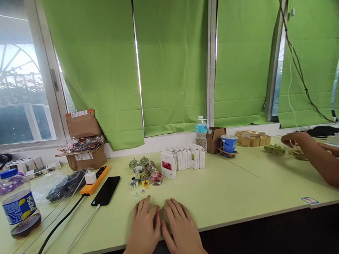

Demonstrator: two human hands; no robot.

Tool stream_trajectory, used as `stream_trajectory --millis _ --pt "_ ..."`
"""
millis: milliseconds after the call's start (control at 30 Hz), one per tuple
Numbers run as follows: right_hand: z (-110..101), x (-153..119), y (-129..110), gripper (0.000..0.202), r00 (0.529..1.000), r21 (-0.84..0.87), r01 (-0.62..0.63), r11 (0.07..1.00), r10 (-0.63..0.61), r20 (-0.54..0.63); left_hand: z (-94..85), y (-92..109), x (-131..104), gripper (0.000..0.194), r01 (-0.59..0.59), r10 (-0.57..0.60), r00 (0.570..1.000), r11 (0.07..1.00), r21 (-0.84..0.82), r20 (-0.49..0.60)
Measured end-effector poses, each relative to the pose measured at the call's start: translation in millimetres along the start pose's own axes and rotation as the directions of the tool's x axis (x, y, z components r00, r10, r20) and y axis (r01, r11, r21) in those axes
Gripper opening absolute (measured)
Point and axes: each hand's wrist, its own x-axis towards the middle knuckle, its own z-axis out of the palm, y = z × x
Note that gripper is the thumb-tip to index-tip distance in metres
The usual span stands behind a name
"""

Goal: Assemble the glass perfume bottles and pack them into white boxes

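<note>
My left hand [144, 227] and my right hand [179, 225] rest palm down at the table's front edge, thumbs close together, with nothing held in either. Just beyond the fingertips stand small silver and gold caps [143, 181], a few of them lying loose. Behind these sit several round glass bottles, some green [138, 168] and some pink-red [155, 177]. To their right a row of white cartons [184, 158] stands upright; the front carton [168, 165] carries a dark pink picture.
Left lie a black phone [106, 190] on a cable, an orange power strip [94, 180] and a Pepsi bottle [19, 204]. Cardboard boxes [86, 158] stand behind. Toward the back right are a water bottle [201, 133] and a blue cup [229, 143]. Another person's arm [319, 158] reaches in from the right.
</note>
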Motion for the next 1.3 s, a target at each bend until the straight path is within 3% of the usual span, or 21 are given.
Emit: stream_trajectory --millis 567,733,1033,1200,1300 --pt "-5 1 0 0.025 0.999 -0.045 0.028 0.999 -0.029 -0.019 9.5 -10 -1 0.047 0.028 -0.038 0.997 0.989 0.146 0.062" --pt "-3 1 0 0.024 0.999 -0.052 0.029 0.998 -0.03 -0.013 5.8 -7 -1 0.041 0.013 -0.023 0.998 0.987 0.158 0.063" --pt "-6 0 0 0.022 0.999 -0.025 0.014 1.0 -0.013 0.033 10.8 -11 1 0.054 0.014 -0.026 0.996 0.989 0.144 0.08" --pt "-7 0 0 0.026 1.0 -0.023 0.018 1.0 -0.017 0.025 12.7 -13 0 0.046 0.003 -0.016 0.996 0.989 0.148 0.084" --pt "-7 0 -1 0.023 0.999 -0.023 0.022 0.999 -0.022 0.026 12.6 -14 1 0.051 -0.009 -0.003 0.995 0.992 0.128 0.097"
